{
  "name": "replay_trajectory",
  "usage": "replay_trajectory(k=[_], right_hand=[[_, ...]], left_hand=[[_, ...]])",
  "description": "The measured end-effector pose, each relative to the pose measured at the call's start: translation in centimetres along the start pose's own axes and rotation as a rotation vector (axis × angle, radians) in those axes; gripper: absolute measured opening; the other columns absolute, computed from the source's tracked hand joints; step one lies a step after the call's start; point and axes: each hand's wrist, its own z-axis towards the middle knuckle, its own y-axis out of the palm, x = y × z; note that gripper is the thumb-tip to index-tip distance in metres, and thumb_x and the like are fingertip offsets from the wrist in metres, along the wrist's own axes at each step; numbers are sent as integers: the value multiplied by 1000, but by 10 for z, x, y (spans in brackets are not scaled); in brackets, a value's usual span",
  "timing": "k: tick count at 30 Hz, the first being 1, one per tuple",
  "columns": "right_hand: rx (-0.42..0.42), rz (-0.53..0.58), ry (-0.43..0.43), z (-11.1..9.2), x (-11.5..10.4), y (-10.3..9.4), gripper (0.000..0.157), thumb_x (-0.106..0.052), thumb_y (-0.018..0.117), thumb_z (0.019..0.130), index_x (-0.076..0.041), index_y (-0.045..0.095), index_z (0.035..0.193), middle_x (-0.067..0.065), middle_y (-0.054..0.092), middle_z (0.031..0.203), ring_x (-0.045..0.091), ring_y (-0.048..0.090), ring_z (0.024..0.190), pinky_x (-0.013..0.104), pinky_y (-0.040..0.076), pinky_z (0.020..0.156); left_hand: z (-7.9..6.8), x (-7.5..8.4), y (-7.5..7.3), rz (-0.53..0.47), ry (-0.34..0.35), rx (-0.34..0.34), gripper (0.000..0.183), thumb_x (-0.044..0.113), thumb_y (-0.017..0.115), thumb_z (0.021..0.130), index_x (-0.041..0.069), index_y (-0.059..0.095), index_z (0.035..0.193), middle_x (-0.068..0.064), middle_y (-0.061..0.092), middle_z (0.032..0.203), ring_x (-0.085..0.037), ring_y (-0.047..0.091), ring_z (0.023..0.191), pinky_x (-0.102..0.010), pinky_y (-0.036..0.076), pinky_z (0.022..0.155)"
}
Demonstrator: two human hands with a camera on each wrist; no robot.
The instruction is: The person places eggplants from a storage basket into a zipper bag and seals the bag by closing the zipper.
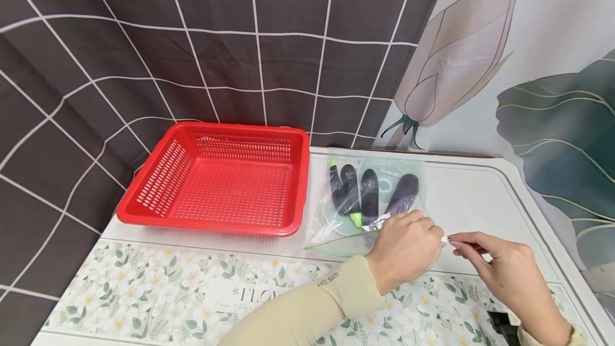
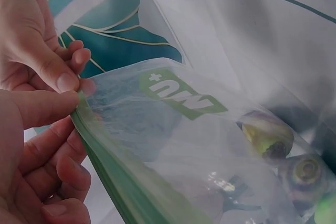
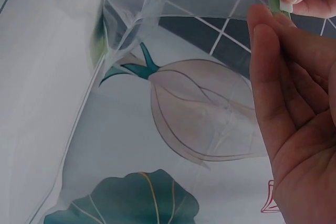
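Note:
A clear zip bag with a green-edged opening lies on the table, and several dark purple eggplants show through its film. My left hand pinches the bag's green zip strip near one end. At that same corner, my right hand pinches the strip's end between thumb and index finger. A small white piece, apparently a zip slider, sits between the two hands' fingertips. In the left wrist view the bag's film is stretched up, with a green printed label on it.
A red perforated plastic basket stands to the left of the bag, with nothing inside. Beneath are a white tabletop and a floral-printed strip. A dark grid-patterned curtain hangs behind. A black object is at the right wrist.

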Motion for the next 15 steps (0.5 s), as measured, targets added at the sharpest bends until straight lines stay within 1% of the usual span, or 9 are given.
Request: replay_trajectory(k=[2, 7, 15], right_hand=[[1, 2, 0, 0, 0, 0, 25, -3, 75, 69, -18, 71, 89, -8, 68, 71, -7, 57, 58, 11, 43, 49], [-5, -7, 10, -1, 0, 1, 33, 3, 75, 64, -18, 71, 89, -9, 68, 70, -8, 57, 58, 10, 42, 49], [5, -10, 11, 0, 1, 1, 31, 1, 75, 66, -18, 71, 89, -8, 68, 70, -8, 57, 58, 11, 42, 49]], left_hand=[[0, -1, 0, -5, -4, 7, 21, 36, 49, 90, 31, 67, 82, 19, 63, 80, -1, 50, 73, -13, 41, 60], [-2, -2, 0, -11, -9, 17, 20, 37, 50, 90, 31, 67, 81, 19, 63, 80, -1, 50, 72, -13, 40, 58], [-4, -5, 0, -7, -18, 27, 18, 36, 52, 88, 31, 67, 80, 19, 63, 80, 0, 50, 71, -12, 39, 56]])
